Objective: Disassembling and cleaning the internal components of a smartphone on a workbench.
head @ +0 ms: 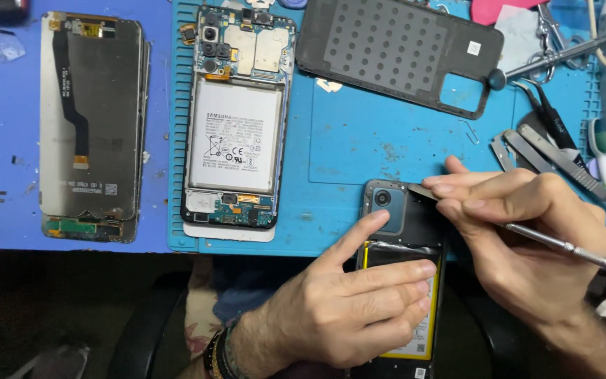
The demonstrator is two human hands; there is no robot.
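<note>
The left hand (pixel 348 309) lies flat over an opened phone (pixel 401 231) at the near edge of the blue work mat (pixel 359 140), fingers spread across its yellow-edged battery (pixel 415 337) and the forefinger stretched up to touch the camera block (pixel 385 203); it pins the phone down rather than closing around it. The right hand (pixel 520 238) is pinched on a slim metal prying tool (pixel 569 247), whose flat tip (pixel 422 191) meets the phone's upper right corner (the handle runs out toward the right edge of the view). Just beyond the hands, a dark back cover (pixel 394 49) with a grid of dots lies inside-up at the top of the mat. To its left, a second phone (pixel 236 119) rests open, showing a large white battery and its circuit boards. Well apart on the left, off the mat on the blue table (pixel 8 140), lie stacked display panels (pixel 92 126) with a black ribbon cable. At the right of the mat, near the right hand, tweezers (pixel 548 119), scissors (pixel 548 42) and flat metal blades (pixel 527 151) are scattered.
</note>
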